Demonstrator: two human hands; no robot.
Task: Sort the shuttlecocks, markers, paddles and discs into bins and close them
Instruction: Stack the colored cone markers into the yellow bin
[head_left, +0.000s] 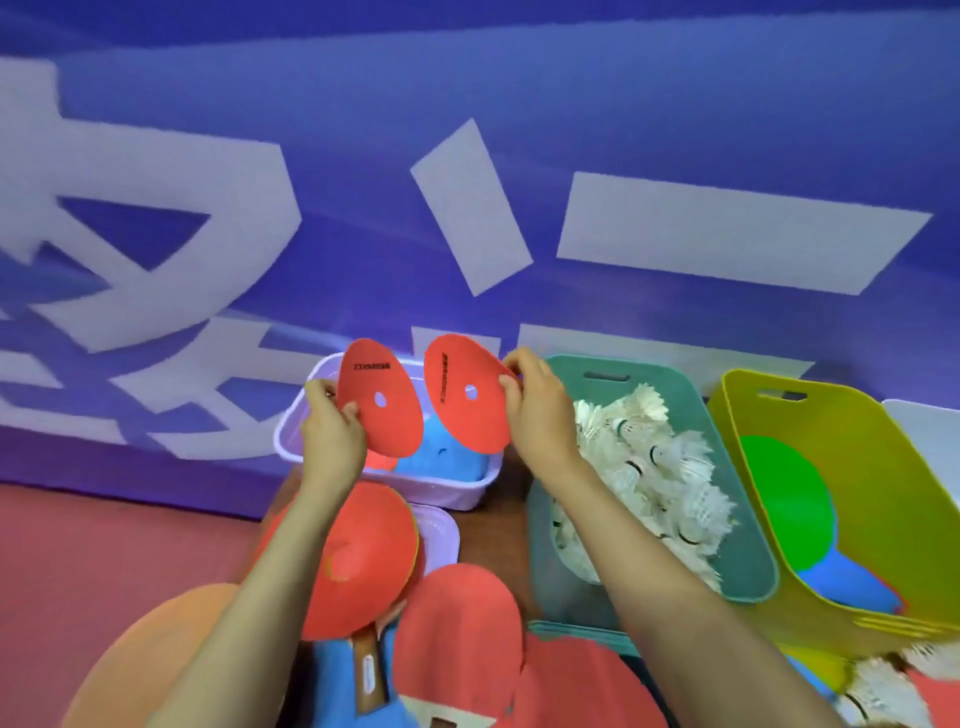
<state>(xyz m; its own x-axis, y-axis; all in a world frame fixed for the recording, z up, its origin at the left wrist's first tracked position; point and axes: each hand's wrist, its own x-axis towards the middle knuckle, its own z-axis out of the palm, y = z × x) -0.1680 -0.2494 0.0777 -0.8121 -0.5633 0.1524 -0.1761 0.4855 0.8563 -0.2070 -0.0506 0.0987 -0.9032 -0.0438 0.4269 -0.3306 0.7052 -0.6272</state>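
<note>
Discs are held up over the lilac bin (289, 441), one in each hand: the left hand (332, 436) pinches the left disc (382, 410) by its edge between thumb and curled fingers, and the right hand (540, 410) pinches the right disc (467, 400) likewise (both are red, with a small centre hole and dark print). A stack (358, 551) of red discs lies by the left forearm; shuttlecocks (670, 467) fill the teal bin (670, 379), and a green paddle (784, 499) lies in the yellow bin (857, 467).

Both forearms reach away toward the far side, hands raised. Left hand (332, 434) pinches the left red disc (382, 410); right hand (540, 415) pinches the right red disc (465, 400).
</note>
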